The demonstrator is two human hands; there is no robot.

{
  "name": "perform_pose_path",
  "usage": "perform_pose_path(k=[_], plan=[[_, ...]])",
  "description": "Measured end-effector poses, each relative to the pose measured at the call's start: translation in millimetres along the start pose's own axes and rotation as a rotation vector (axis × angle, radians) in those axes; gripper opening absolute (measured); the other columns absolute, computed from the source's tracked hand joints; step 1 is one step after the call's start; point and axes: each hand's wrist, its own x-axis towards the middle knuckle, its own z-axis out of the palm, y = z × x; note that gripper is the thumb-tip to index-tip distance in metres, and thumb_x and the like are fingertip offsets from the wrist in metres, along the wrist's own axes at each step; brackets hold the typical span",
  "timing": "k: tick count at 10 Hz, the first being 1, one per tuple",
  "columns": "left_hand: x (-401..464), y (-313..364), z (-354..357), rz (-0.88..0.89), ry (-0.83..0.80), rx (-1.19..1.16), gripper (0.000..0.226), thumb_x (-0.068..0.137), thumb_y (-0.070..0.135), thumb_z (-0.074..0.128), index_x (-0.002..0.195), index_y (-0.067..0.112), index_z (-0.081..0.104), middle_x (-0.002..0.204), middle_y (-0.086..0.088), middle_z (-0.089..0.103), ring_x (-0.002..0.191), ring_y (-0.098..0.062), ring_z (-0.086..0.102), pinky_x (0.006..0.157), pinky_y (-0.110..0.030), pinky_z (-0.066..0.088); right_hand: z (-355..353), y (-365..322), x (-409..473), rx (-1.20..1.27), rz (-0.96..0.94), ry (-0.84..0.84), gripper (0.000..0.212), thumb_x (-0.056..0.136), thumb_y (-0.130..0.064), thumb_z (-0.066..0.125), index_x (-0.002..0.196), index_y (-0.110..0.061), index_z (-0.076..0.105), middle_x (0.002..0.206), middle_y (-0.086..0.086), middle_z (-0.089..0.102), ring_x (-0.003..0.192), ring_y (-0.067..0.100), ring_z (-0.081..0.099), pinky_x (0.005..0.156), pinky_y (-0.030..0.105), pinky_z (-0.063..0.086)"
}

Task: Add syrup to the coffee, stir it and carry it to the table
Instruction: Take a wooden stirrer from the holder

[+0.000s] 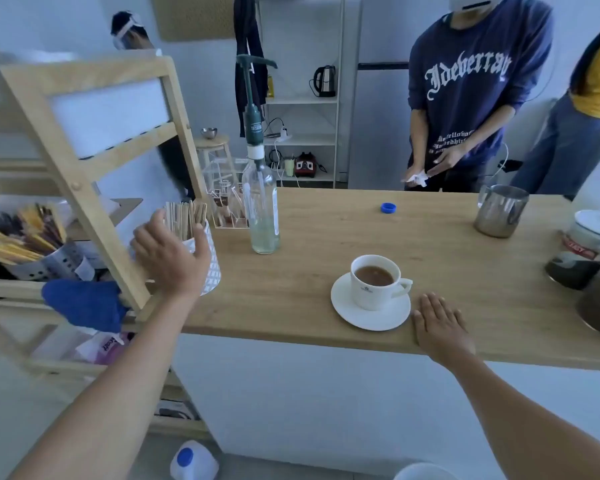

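left hand point(168, 251) at stirrer cup point(207, 268) | right hand point(439, 322) flat beside saucer point(369, 311)

The blue sweatshirt point(471, 81) reads "Jdeberray"; other labels are too blurred.

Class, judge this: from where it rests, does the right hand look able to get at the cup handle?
Probably yes. The right hand lies flat beside the saucer, the cup handle points toward it, and nothing stands between them.

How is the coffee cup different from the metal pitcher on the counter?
The coffee cup is white, sits on a saucer and holds brown coffee; the metal pitcher is shiny steel and stands directly on the counter. The cup is beside the right hand; the pitcher stands at the far edge. Both are upright.
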Motion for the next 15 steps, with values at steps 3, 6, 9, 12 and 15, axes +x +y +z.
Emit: perform_pose_path(k=[3, 6, 9, 12, 15], plan=[[12.6, -11.4, 4.2, -0.170, -0.110, -0.183, 0.026, 0.093, 0.021, 0.051, 0.103, 0.003, 0.067, 0.097, -0.014, 0.069, 0.087, -0.031, 0.062, 0.073, -0.035, 0.045, 1.4, 1.7, 2.5, -0.012, 0.013, -0.033, 0.056, 0.101, -0.039, 0.010, 0.154, -0.018, 0.007, 0.163, -0.004, 0.002, 0.150, 0.013, -0.001, 0.124, 0.036, 0.002], [27.5, 4.9, -6.0, 0.067, -0.038, -0.175, 0.020, 0.091, 0.010, 0.051, 0.095, 0.000, 0.068, 0.092, -0.019, 0.064, 0.077, -0.037, 0.061, 0.063, -0.037, 0.045, 1.3, 0.2, 2.4, -0.009, 0.025, -0.016, 0.056, 0.101, -0.039, 0.011, 0.154, -0.019, 0.009, 0.163, -0.004, 0.003, 0.150, 0.012, 0.000, 0.124, 0.036, 0.002], [-3.4, 71.8, -10.5, 0.719, 0.149, -0.302, 0.011, 0.086, 0.005, 0.064, 0.088, 0.002, 0.074, 0.075, -0.010, 0.072, 0.056, -0.020, 0.064, 0.047, -0.020, 0.042, -1.0, -1.3, 0.5, -0.003, 0.015, -0.006, 0.056, 0.102, -0.038, 0.013, 0.154, -0.018, 0.011, 0.163, -0.004, 0.005, 0.150, 0.012, 0.001, 0.124, 0.036, 0.002], [-115.7, 93.4, 27.9, 0.775, -0.165, -0.393, 0.019, 0.086, 0.012, 0.053, 0.089, 0.013, 0.072, 0.072, 0.002, 0.073, 0.049, -0.021, 0.064, 0.038, -0.023, 0.043, -0.7, -1.5, 1.7, 0.011, 0.016, -0.002, 0.056, 0.102, -0.039, 0.014, 0.153, -0.017, 0.011, 0.163, -0.003, 0.005, 0.150, 0.013, 0.001, 0.123, 0.035, 0.002], [-172.8, 98.9, 42.4, 0.868, -0.304, -0.417, 0.013, 0.079, 0.009, 0.053, 0.089, 0.014, 0.060, 0.064, 0.003, 0.066, 0.038, -0.021, 0.052, 0.032, -0.019, 0.031, 0.9, -0.1, 1.1, 0.006, 0.012, 0.017, 0.055, 0.102, -0.038, 0.014, 0.153, -0.018, 0.013, 0.163, -0.004, 0.007, 0.150, 0.013, 0.002, 0.124, 0.035, 0.003]])
